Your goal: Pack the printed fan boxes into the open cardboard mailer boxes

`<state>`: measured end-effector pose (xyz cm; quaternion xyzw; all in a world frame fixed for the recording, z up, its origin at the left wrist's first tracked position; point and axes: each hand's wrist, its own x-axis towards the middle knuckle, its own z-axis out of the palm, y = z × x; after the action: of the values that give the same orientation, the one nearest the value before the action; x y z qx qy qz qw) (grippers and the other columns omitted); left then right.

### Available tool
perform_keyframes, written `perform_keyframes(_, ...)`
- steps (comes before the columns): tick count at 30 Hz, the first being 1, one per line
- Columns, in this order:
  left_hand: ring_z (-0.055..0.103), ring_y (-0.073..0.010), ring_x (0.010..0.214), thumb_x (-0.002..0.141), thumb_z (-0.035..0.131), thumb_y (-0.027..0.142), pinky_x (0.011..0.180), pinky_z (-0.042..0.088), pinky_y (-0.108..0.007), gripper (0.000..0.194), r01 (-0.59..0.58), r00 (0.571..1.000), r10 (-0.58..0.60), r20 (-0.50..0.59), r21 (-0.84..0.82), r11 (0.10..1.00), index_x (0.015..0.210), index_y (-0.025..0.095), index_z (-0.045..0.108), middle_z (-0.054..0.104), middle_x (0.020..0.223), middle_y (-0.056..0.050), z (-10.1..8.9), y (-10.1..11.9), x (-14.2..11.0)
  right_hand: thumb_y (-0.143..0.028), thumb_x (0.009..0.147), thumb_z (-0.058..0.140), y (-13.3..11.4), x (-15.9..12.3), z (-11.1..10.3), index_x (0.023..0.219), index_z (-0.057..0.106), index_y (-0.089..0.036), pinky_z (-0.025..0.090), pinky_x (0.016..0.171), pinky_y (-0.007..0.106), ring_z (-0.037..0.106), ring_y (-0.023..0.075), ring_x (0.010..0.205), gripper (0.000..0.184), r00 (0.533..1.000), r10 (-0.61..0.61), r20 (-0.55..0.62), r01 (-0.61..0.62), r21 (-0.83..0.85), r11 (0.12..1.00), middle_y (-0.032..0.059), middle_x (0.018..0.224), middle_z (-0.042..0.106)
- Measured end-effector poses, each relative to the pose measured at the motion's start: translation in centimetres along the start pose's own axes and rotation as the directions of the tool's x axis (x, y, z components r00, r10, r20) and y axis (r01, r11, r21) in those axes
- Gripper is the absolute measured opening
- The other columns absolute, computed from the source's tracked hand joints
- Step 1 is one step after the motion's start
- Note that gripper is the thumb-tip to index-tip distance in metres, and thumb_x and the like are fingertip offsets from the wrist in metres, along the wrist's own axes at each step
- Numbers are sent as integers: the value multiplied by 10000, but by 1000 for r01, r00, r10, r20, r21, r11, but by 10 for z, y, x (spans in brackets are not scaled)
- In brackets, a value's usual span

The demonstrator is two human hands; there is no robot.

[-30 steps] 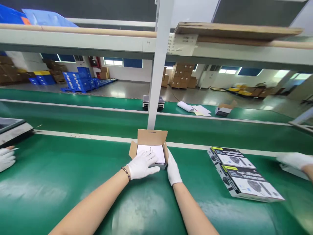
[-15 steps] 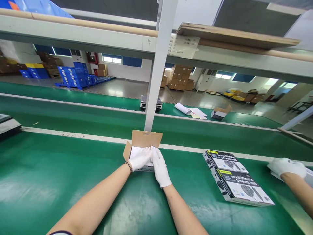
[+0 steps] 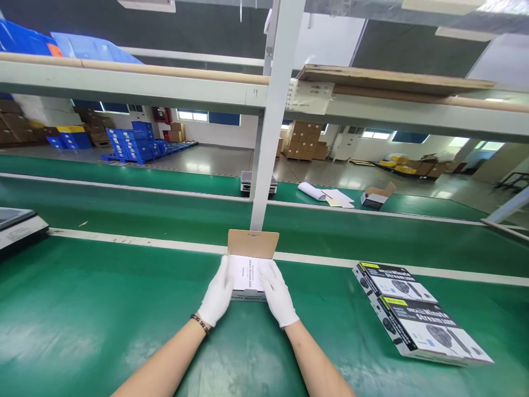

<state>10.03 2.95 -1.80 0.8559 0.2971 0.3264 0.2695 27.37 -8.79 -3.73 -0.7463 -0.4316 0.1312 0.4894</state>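
A small cardboard box stands in front of me with its brown lid raised at the back. Inside, on top, lies a white printed booklet or sheet with "Minute Stream" lettering. My left hand, in a white glove, grips the box's left side, its fingers along the edge. On the opposite side my right hand, also gloved, holds the box's right edge, with its fingertips over the rim. Anything under the white paper is hidden.
Two closed printed boxes lie end to end at right on the green work surface. A metal post rises just behind the open box. A scale-like device stands at left; papers and an open carton are farther back.
My hands have moved apart from over the paper to the two sides of the box. The left side flap no longer sticks out. Another person's gloved hand has left the right edge.
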Motion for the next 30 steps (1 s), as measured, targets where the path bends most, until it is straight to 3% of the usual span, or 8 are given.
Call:
perform_keyframes(4,514,-245,1244,965,391,283,1074,406,-443,343,-428,866,404,294,20,904,1280,241,521,588,1285,-84,-5,27,25,-544,892,440,6,1,2,1227,675,-278,359,1147,429,417,262,1385,488,1000,1,16,-1,-3,1000,12,1537,397)
perform_keyframes(9,567,-277,1095,994,355,454,1020,415,-453,403,-637,708,531,466,99,764,1181,195,601,630,1169,-104,-3,42,39,-575,878,442,20,1,2,1293,622,-247,322,1161,445,405,274,1392,559,995,-95,9,94,76,993,62,1538,394)
perform_keyframes(15,519,-317,1240,946,384,603,1075,367,-463,559,-620,708,480,517,131,774,1285,204,580,582,1332,-122,10,32,35,-628,829,489,-20,47,-20,1529,253,-225,425,1073,472,428,280,1375,840,978,189,-83,-154,316,936,128,1537,381)
perform_keyframes(20,456,-326,1327,908,456,602,1137,304,-479,577,-543,735,412,539,103,834,1318,213,573,530,1416,-114,4,38,40,-655,862,454,-55,38,-33,1097,668,-214,472,1012,396,610,250,1126,543,984,48,-172,9,317,948,82,1165,692)
perform_keyframes(24,443,-253,1354,919,469,497,1159,312,-400,488,-501,658,492,569,-157,851,1347,277,551,493,1463,-30,-8,46,36,-656,791,560,-33,-8,-19,910,699,-201,439,1044,431,564,300,1201,491,969,121,-215,-72,222,972,130,1220,656)
perform_keyframes(25,448,-240,1352,925,458,491,1157,321,-383,463,-465,672,505,541,-222,857,1322,284,576,514,1446,-17,-10,44,31,-650,790,563,-26,-16,-15,938,702,-202,420,1067,434,518,306,1267,492,967,121,-224,-72,215,974,141,1304,609)
perform_keyframes(27,481,-239,1324,940,414,507,1141,354,-382,468,-337,808,443,389,-312,888,1282,254,608,570,1389,-37,-12,37,18,-634,809,553,-15,-24,-11,1038,700,-209,404,1087,434,456,299,1341,505,971,106,-215,-61,205,977,144,1418,522)
perform_keyframes(30,588,-245,1199,958,364,507,1072,443,-406,487,-54,991,97,90,-397,916,1232,194,618,650,1265,-90,-10,22,3,-618,836,535,-11,-18,-10,1148,681,-231,423,1075,423,454,283,1352,519,987,59,-151,-30,192,981,133,1475,469)
